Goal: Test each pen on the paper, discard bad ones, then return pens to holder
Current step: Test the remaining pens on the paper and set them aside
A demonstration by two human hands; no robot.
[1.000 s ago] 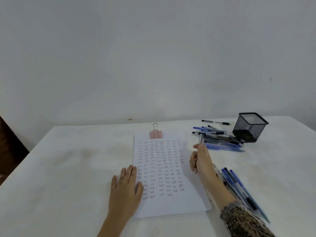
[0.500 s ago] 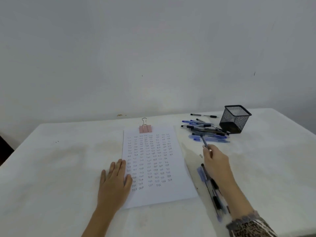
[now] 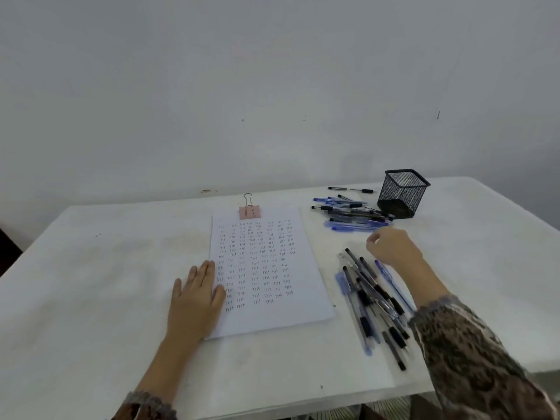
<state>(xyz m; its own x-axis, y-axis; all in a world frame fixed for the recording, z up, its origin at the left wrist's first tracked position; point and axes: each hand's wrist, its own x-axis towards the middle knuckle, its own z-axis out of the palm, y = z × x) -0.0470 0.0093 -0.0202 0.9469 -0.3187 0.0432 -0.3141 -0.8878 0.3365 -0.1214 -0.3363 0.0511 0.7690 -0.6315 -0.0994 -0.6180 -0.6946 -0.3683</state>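
Left hand (image 3: 197, 294) lies flat and open on the paper's (image 3: 266, 268) left edge, probably to stop it sliding. Right hand (image 3: 391, 247) hovers loosely curled, holding nothing visible, between the near pen pile (image 3: 371, 301) and the far pile (image 3: 351, 215) beside the empty-looking holder (image 3: 401, 194) at the tabletop's (image 3: 91, 268) far right.

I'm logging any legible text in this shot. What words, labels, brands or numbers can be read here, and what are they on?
"Test": handwritten again and again in rows and columns down the paper; many repeats are faint or blurred, so this reading is likely rather than certain.
Pens in the near pile and the far pile: any barrel print is too small to read.
Mesh holder and binder clip: no text visible.
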